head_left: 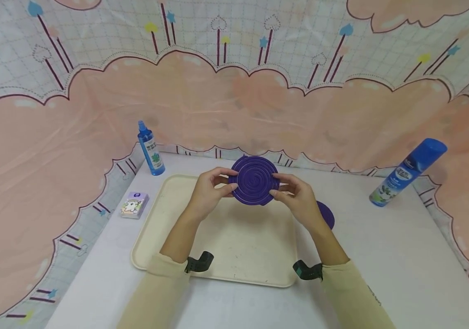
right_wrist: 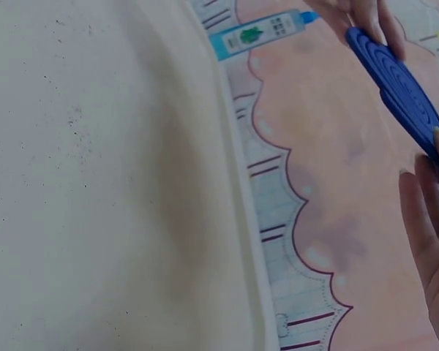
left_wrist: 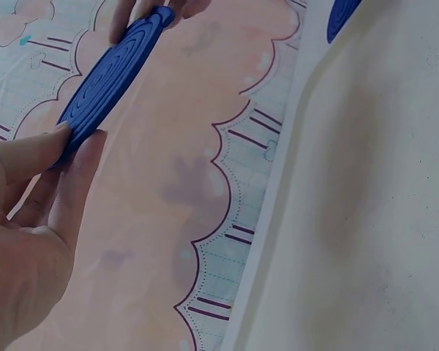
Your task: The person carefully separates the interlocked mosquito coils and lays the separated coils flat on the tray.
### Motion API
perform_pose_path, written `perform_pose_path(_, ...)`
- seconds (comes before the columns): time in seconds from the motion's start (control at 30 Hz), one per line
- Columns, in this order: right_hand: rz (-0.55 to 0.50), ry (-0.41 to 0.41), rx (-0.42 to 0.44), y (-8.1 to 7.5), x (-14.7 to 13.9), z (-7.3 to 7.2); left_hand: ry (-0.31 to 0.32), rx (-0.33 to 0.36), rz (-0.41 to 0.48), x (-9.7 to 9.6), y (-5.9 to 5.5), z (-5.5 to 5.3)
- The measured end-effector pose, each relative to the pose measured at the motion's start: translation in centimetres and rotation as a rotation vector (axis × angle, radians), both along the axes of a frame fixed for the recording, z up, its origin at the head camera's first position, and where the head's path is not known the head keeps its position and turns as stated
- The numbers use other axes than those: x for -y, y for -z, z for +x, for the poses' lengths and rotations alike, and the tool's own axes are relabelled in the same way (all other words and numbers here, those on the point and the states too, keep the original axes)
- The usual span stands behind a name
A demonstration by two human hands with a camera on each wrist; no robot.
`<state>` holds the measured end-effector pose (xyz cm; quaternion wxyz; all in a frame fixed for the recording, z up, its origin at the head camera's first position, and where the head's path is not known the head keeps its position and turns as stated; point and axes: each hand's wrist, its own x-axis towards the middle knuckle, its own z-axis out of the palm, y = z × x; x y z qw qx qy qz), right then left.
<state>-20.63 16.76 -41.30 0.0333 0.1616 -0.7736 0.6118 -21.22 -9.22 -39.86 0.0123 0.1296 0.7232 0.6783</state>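
Observation:
Both hands hold up a round, dark purple disc with a spiral of raised rings (head_left: 255, 180), which looks like a coaster, above the far part of a cream tray (head_left: 218, 267). My left hand (head_left: 211, 189) pinches its left edge between thumb and fingers. On the opposite edge my right hand (head_left: 297, 194) pinches it the same way. Seen from the left wrist, the disc (left_wrist: 110, 88) is thin and tilted, its ringed face turned toward the upper left. A second purple round piece (head_left: 326, 215) lies on the table beside the tray, partly hidden behind the right wrist.
A blue spray bottle (head_left: 151, 148) stands at the back left, with a small lilac pack with a cartoon print (head_left: 134, 204) nearer, left of the tray. Toward the right stands a tall blue aerosol can (head_left: 407, 173). Patterned cloth (head_left: 218, 109) hangs behind the white table (head_left: 382, 256).

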Motion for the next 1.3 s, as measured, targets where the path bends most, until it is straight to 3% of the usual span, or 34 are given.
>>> perform_pose_path(0.13, -0.008, -0.027, 0.031, -0.09, -0.17, 0.3, -0.011, 0.002, 0.016, -0.19, 0.19, -0.05)
perform_pose_path(0.6, -0.03, -0.025, 0.002, 0.26, -0.11, 0.15, -0.018, 0.004, 0.042, -0.36, 0.36, -0.04)
perform_pose_path(1.1, -0.055, 0.04, -0.051, 0.45, -0.04, 0.38, -0.024, 0.004, 0.078, -0.45, 0.73, 0.05)
perform_pose_path(1.3, -0.053, 0.051, -0.052, 0.56, -0.21, 0.39, -0.034, 0.034, 0.095, -0.48, 0.91, 0.06)
